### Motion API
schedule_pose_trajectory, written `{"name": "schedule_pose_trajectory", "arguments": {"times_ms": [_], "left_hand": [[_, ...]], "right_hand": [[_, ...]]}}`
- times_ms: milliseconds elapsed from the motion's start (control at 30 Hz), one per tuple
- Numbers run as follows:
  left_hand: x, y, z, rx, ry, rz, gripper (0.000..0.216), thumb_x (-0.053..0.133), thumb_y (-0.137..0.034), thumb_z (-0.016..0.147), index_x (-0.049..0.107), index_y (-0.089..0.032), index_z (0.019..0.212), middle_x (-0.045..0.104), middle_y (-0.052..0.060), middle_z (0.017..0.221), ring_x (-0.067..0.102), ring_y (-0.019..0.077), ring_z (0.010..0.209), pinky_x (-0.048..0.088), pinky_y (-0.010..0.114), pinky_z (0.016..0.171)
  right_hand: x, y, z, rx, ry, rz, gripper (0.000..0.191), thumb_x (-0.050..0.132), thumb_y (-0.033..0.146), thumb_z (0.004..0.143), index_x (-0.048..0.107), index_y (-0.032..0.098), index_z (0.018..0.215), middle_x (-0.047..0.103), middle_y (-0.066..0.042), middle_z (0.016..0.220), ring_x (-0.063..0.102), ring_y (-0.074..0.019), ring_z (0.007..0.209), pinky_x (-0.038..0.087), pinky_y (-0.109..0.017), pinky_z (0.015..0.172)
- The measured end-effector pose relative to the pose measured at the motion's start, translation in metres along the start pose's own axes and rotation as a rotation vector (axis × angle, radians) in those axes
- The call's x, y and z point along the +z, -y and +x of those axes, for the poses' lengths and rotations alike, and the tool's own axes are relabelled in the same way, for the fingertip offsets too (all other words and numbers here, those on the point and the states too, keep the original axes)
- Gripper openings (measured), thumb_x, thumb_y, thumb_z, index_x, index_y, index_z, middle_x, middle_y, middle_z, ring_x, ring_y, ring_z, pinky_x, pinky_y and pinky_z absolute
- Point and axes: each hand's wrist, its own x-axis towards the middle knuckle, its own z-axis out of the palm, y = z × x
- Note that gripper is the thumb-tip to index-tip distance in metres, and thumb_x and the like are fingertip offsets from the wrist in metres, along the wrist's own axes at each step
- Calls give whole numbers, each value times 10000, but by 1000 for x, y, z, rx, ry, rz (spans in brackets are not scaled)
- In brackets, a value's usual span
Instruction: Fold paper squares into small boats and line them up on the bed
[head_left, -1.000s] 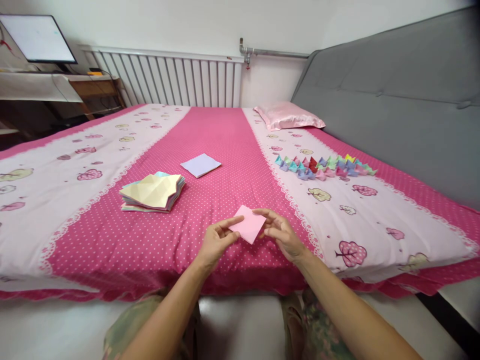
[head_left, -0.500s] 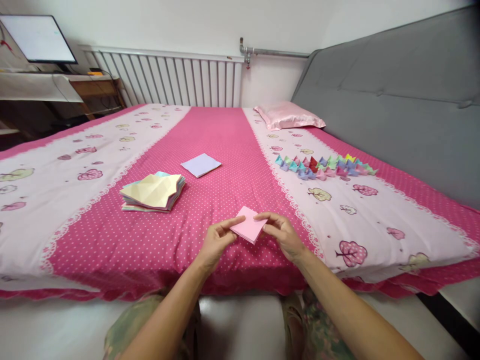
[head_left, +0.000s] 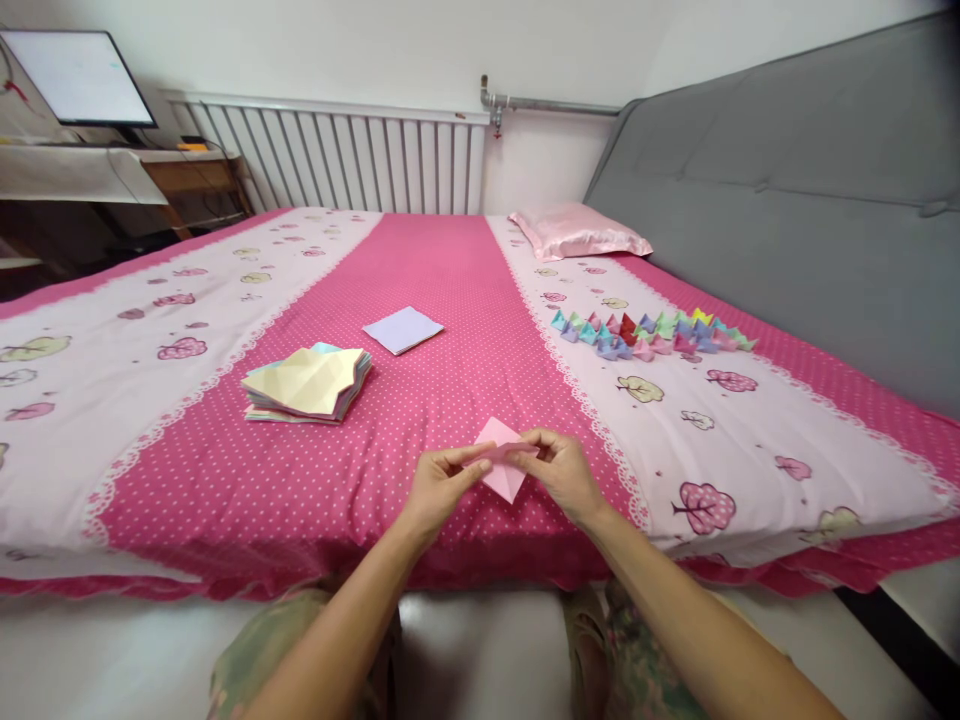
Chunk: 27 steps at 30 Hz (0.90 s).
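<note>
Bed [head_left: 450, 262]: one, pink and white. Pillow [head_left: 579, 232]: one, beyond and right of the stack [head_left: 306, 385] of loose paper. Left hand [head_left: 441, 484], right hand [head_left: 568, 477]: mine, both pinching the pink paper [head_left: 504, 478]. Pink paper: folded, flap raised between my fingers, nearer me and right of the stack. Boats [head_left: 660, 344]: small, many-coloured, grouped well right of the stack.

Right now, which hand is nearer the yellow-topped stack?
Left. The left hand is right of the stack and closer to the camera; the right hand is farther right, across the pink paper.
</note>
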Motion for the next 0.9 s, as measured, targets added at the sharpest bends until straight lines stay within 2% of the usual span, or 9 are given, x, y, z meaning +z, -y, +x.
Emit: {"name": "schedule_pose_trajectory", "arguments": {"times_ms": [100, 267, 367, 467, 533, 633, 733, 900], "left_hand": [[0, 4, 2, 18, -7, 23, 208, 682, -298, 663, 720, -150, 805, 715, 72, 790, 620, 161, 689, 465, 274, 677], [0, 9, 3, 20, -22, -20, 256, 696, -290, 651, 711, -151, 865, 711, 76, 805, 608, 147, 674, 457, 257, 650], [0, 9, 3, -9, -11, -89, 414, 698, -295, 653, 646, -159, 1040, 702, 55, 765, 588, 117, 623, 445, 238, 617], [0, 6, 3, -15, 6, -103, 602, 684, -288, 675, 491, -177, 1234, 617, -35, 535, 514, 67, 488, 400, 192, 541], [0, 3, 3, -22, 3, -101, 652, 680, -284, 681, 438, -172, 1276, 558, -65, 470, 480, 55, 453, 371, 177, 517], [1, 1, 4, -61, 6, -153, 594, 685, -302, 670, 513, -144, 1216, 655, 9, 643, 561, 102, 590, 407, 209, 596], [2, 2, 4, -85, 31, -171, 415, 675, -325, 672, 647, -128, 1036, 689, 66, 797, 588, 139, 679, 415, 234, 657], [1, 3, 3, -122, 29, -145, 229, 649, -316, 694, 692, -123, 809, 666, 37, 670, 550, 109, 600, 382, 204, 602]], "right_hand": [[4, -2, -1, 14, -17, 9, 246, 741, 337, 596, 563, 170, 618, 506, 51, 545, 442, -86, 495, 351, -223, 488], [8, -3, -3, 6, -42, 81, 303, 748, 329, 589, 498, 187, 686, 526, 62, 574, 481, -85, 504, 379, -207, 493], [7, -2, -4, 23, -38, 115, 360, 740, 330, 603, 447, 212, 776, 578, 61, 601, 523, -99, 501, 397, -210, 489], [5, 0, -3, 42, -44, 98, 373, 714, 339, 636, 433, 218, 848, 597, 60, 579, 527, -103, 468, 383, -202, 459], [3, 1, -1, 41, -42, 70, 352, 690, 344, 664, 441, 211, 873, 589, 63, 551, 504, -93, 440, 362, -192, 440], [-1, 2, 1, 36, -39, 24, 305, 638, 359, 713, 457, 201, 899, 572, 64, 523, 475, -84, 424, 342, -185, 428], [-4, 2, 3, 21, -43, -28, 261, 586, 367, 757, 471, 198, 920, 542, 65, 499, 470, -89, 435, 335, -185, 430], [-7, 3, 3, 2, -14, -19, 221, 540, 365, 793, 472, 206, 931, 529, 50, 542, 474, -100, 464, 342, -199, 444]]}}
